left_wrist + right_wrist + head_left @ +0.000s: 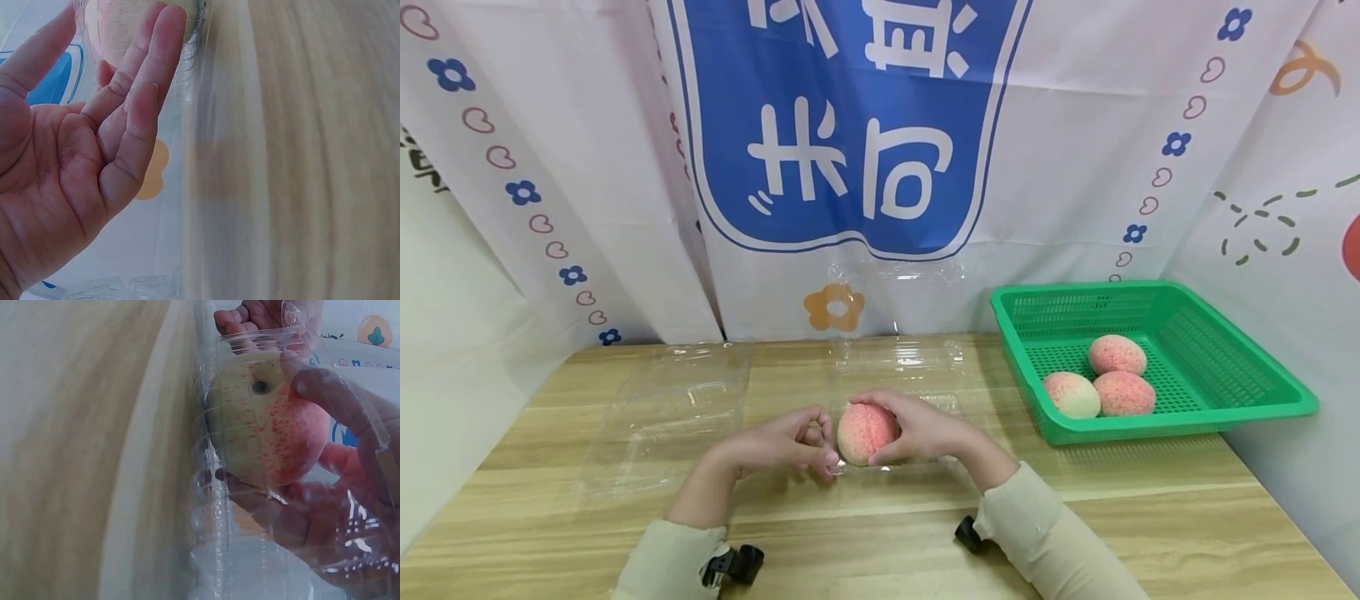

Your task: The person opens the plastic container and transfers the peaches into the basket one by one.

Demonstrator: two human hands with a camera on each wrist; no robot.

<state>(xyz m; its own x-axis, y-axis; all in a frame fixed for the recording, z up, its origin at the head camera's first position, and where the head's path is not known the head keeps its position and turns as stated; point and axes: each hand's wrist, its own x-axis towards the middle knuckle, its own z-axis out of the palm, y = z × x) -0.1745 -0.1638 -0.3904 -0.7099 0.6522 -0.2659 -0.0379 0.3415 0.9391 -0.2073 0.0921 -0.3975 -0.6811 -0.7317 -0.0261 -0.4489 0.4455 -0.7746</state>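
Note:
A pink and cream peach (867, 435) is gripped by my right hand (922, 427), thumb on the near side and fingers over the far side. Through clear plastic in the right wrist view, the peach (269, 419) shows a small dark hole, with the fingers (275, 515) around it. It sits inside an open clear plastic clamshell box (898, 354), whose lid stands raised against the backdrop. My left hand (786, 442) pinches the box's near left corner with thumb and bent fingers, close beside the peach. In the left wrist view, its fingers (144, 62) overlap the box wall.
A green basket (1180, 421) at the right holds three more peaches (1117, 356). Another open clear plastic box (662, 417) lies on the left of the wooden table (880, 533). A printed white cloth (1060, 167) hangs behind the table.

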